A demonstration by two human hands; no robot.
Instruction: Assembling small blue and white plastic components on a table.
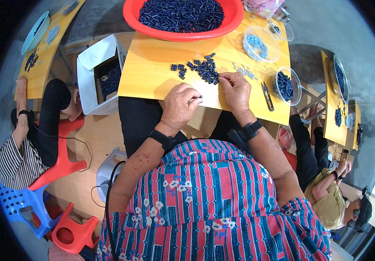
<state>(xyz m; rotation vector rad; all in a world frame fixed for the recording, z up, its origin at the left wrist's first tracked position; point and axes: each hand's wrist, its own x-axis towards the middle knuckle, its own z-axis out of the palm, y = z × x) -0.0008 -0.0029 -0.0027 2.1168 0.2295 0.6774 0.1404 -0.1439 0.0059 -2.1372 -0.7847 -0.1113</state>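
Note:
Just in front of the table's near edge, my left hand (pixel 181 104) is closed, thumb against forefinger. A tiny dark tip shows between them; the rest is hidden. My right hand (pixel 236 90) reaches the near right side of a pile of small dark blue plastic pieces (pixel 204 69), its thumb and forefinger pinched on a small dark plastic piece (pixel 217 77). Left of the pile lie a few more dark pieces (pixel 179 69). Small silvery metal parts (pixel 245 71) are scattered beyond my right hand. Dark-handled snips (pixel 267 96) lie to its right.
A red basin (pixel 183 35) full of dark pieces stands at the back of the yellow table (pixel 142 71). Clear tubs hold metal parts (pixel 257 45) and dark pieces (pixel 284 86). An open white box (pixel 98 74) stands left. Other people sit at tables on both sides.

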